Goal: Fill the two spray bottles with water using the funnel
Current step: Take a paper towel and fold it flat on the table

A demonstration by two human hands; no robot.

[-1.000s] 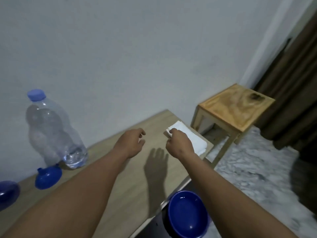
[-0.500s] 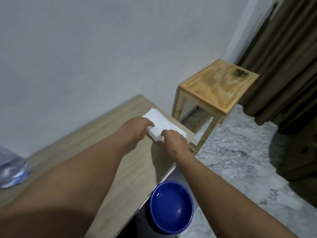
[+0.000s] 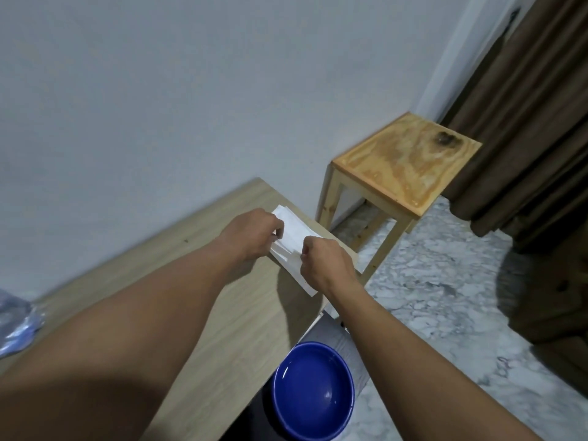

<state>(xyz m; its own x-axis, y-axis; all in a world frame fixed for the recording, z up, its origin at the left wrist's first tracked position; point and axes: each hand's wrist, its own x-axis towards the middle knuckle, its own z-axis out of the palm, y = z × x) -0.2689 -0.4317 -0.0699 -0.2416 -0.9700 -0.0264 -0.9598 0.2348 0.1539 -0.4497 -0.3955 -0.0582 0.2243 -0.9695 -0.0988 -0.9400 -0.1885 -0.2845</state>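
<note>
Now both hands are pinching a thin, layered white folded stack (image 3: 296, 230) lying at the far right corner of the smooth wood-grain table (image 3: 222, 313). The left hand (image 3: 251, 233) is at its left edge and the right hand (image 3: 324, 265) at its near edge, each grip clamped on it. A crinkled clear bottle (image 3: 16, 326) is sitting far left.

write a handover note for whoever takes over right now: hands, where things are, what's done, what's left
Hands: left hand and right hand both pinch the white folded tissues at the far right corner of the table.
Things: clear water bottle, blurred, at the left end; blue basin below the near edge; spray bottles and funnel out of view.
Done: cannot tell from here.
Left: probably finish with the tissues, then check and fill both bottles.
</note>
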